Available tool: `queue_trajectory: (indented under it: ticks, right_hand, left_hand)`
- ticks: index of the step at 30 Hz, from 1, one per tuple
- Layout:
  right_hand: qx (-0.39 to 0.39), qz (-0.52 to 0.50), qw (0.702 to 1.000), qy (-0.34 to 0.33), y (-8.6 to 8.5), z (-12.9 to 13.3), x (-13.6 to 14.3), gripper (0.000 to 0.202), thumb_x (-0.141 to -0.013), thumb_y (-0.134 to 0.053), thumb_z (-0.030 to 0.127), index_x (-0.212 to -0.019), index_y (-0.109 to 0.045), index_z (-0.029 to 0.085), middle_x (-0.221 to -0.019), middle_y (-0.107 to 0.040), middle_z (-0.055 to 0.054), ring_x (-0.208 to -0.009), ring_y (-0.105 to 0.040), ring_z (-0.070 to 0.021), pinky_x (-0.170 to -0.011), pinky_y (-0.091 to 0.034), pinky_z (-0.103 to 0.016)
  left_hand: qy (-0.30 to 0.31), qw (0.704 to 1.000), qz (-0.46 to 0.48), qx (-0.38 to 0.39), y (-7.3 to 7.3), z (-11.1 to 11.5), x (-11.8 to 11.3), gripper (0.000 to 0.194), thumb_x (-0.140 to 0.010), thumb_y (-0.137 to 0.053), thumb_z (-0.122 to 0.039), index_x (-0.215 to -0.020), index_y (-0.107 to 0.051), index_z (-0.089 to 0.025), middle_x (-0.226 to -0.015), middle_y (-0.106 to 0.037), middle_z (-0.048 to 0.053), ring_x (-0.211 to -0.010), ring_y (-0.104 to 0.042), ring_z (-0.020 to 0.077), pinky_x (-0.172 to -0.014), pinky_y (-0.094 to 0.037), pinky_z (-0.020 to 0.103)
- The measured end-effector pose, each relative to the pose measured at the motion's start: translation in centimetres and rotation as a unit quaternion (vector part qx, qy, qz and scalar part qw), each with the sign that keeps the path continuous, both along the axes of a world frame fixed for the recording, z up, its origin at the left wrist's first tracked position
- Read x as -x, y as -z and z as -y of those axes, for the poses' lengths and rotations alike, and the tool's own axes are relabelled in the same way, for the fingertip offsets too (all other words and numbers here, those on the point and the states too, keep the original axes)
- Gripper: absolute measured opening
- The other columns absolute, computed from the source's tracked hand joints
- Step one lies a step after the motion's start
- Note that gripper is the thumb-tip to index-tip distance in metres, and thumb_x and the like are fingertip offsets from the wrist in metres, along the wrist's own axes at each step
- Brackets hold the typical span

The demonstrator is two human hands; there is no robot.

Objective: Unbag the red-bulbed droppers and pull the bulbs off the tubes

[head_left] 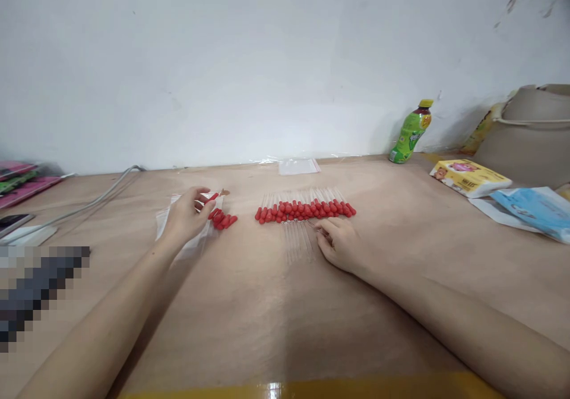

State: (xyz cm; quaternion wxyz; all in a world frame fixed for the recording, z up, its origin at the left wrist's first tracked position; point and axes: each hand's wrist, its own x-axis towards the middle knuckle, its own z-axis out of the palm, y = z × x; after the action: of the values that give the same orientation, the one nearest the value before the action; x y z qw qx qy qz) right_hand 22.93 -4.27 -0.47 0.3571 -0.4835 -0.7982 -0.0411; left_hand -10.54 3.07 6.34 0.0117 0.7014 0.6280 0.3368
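Note:
My left hand (189, 214) is over a small pile of red rubber dropper bulbs (225, 221) on the left. Between its thumb and fingers is one red bulb (212, 198). Clear plastic bags (196, 241) lie beneath that hand. To the right, my right hand (341, 241) rests by several bare glass tubes (296, 241), its fingertips closed at their upper right end; a thin tube seems to be pinched there, though its outline is faint. Just beyond lies a row of glass droppers (303, 194) with red bulbs (307, 210) on their near ends.
A small zip bag (299, 166) lies by the wall. At the right stand a green drink bottle (410, 132), a yellow tissue pack (469, 178), a blue packet (534, 209) and a beige bin (529, 135). A grey cable (104, 197) and a phone (15, 224) lie left.

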Motion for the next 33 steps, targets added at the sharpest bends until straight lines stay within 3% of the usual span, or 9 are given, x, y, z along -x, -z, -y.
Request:
queue_trajectory:
  ticks: [3, 7, 16, 21, 26, 29, 33]
  right_hand:
    - [0.005, 0.012, 1.000, -0.003, -0.2, 0.5, 0.5, 0.015, -0.079, -0.048, 0.019, -0.086, -0.061, 0.016, -0.072, -0.060, -0.003, -0.069, -0.053, -0.0158, -0.066, -0.036, -0.029]
    - [0.017, 0.035, 0.999, -0.010, -0.6, 1.2, 1.0, 0.021, -0.078, -0.054, 0.032, -0.090, -0.061, 0.017, -0.073, -0.060, -0.004, -0.073, -0.052, -0.0174, -0.070, -0.036, -0.031]
    - [0.036, 0.050, 0.998, -0.029, -1.2, 1.7, 1.2, 0.036, -0.078, -0.053, 0.050, -0.091, -0.062, 0.017, -0.090, -0.062, -0.007, -0.086, -0.054, -0.0200, -0.079, -0.035, -0.034]
    - [0.031, 0.052, 0.998, -0.028, -1.2, 1.7, 1.2, 0.036, -0.079, -0.052, 0.050, -0.093, -0.062, 0.018, -0.090, -0.063, -0.007, -0.086, -0.054, -0.0201, -0.078, -0.035, -0.034]
    - [0.005, 0.028, 0.999, -0.020, -1.0, 1.5, 1.1, 0.030, -0.079, -0.054, 0.045, -0.093, -0.061, 0.018, -0.086, -0.064, -0.006, -0.082, -0.055, -0.0188, -0.076, -0.034, -0.034]
    - [-0.001, 0.010, 1.000, -0.020, -0.9, 1.3, 0.7, 0.023, -0.082, -0.052, 0.038, -0.088, -0.062, 0.018, -0.078, -0.064, -0.005, -0.076, -0.055, -0.0171, -0.074, -0.033, -0.032]
    - [0.005, -0.015, 1.000, -0.018, -0.8, 1.0, 0.2, 0.019, -0.085, -0.047, 0.030, -0.082, -0.062, 0.019, -0.069, -0.062, -0.002, -0.068, -0.053, -0.0143, -0.071, -0.031, -0.030]
  left_hand:
    - [-0.026, 0.999, 0.001, 0.024, 0.3, -0.9, 1.6, 0.034, -0.069, -0.056, -0.042, -0.094, -0.053, -0.019, -0.081, -0.062, 0.001, -0.062, -0.055, 0.0148, -0.056, -0.043, 0.027]
    - [-0.002, 1.000, 0.002, 0.028, 1.4, -1.5, 2.4, 0.033, -0.067, -0.056, -0.047, -0.086, -0.052, -0.019, -0.083, -0.062, 0.002, -0.062, -0.055, 0.0141, -0.058, -0.043, 0.026]
    - [-0.005, 0.996, -0.050, 0.075, 1.2, -0.5, 1.0, 0.026, -0.070, -0.055, -0.046, -0.080, -0.057, -0.021, -0.077, -0.064, 0.000, -0.065, -0.057, 0.0166, -0.062, -0.043, 0.028]
    - [-0.004, 0.997, -0.067, 0.033, 0.9, -0.4, 0.8, 0.019, -0.074, -0.053, -0.040, -0.074, -0.058, -0.022, -0.074, -0.064, 0.000, -0.066, -0.057, 0.0187, -0.062, -0.042, 0.030]
    - [0.053, 0.985, -0.122, -0.107, 2.0, 1.0, -2.2, 0.019, -0.078, -0.049, -0.036, -0.074, -0.059, -0.020, -0.078, -0.060, 0.004, -0.080, -0.054, 0.0210, -0.075, -0.041, 0.033]
    - [0.119, 0.972, -0.159, -0.123, 3.2, 2.4, -4.8, 0.020, -0.081, -0.048, -0.035, -0.080, -0.062, -0.020, -0.080, -0.059, 0.004, -0.083, -0.053, 0.0209, -0.079, -0.039, 0.034]
    - [0.103, 0.969, -0.171, -0.142, 4.3, 3.4, -6.8, 0.023, -0.081, -0.051, -0.036, -0.088, -0.064, -0.020, -0.090, -0.060, 0.007, -0.087, -0.052, 0.0231, -0.076, -0.037, 0.036]
